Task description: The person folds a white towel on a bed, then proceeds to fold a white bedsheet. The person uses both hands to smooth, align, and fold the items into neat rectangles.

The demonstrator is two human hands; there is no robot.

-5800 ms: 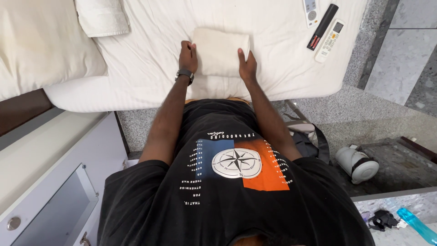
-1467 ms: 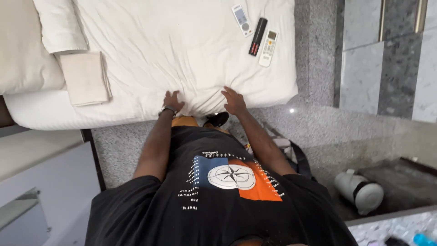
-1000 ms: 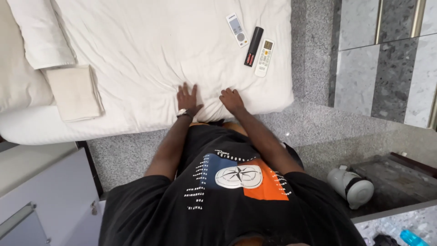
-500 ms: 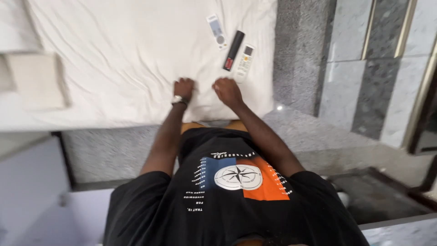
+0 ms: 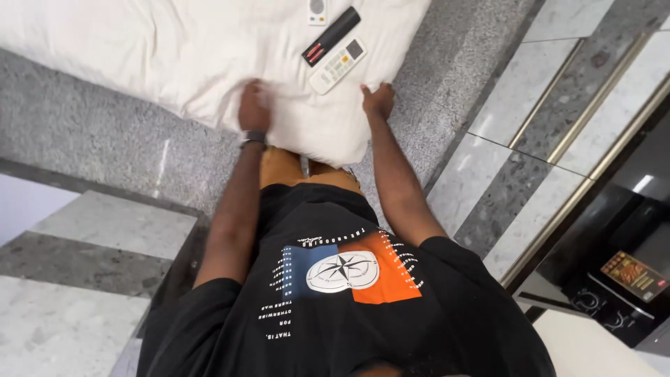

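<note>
a: starting close in, what's changed from half a second back?

b: the view has swung. the black t-shirt (image 5: 335, 293) with the compass print fills the bottom as before, but the grey speckled floor (image 5: 118, 146) now takes up much more of the left, and the white duvet (image 5: 181, 49) has slid up so only its corner shows. the folded cloth seen at the left before is out of view. both hands have spread apart; earlier they sat close together at the bed's edge.

a: the left hand?

b: the left hand (image 5: 253, 106), a dark watch (image 5: 253, 137) on its wrist, presses down on the duvet near its edge, fingers curled loosely into the fabric. it's blurred, so whether it pinches a fold or merely rests there, i can't tell.

a: and the right hand?

b: the right hand (image 5: 378, 100) lies on the duvet at the corner's right side, fingers bent over the fabric, touching it. a firm grasp or a flat press, i can't make out.

a: further out?

b: between and just beyond the hands lies a white remote (image 5: 338, 65), near the right hand but apart from it. touching it on the far side is a black remote (image 5: 331, 35) with red buttons, and beyond that a small white remote (image 5: 317, 8), cut off by the top edge.
</note>
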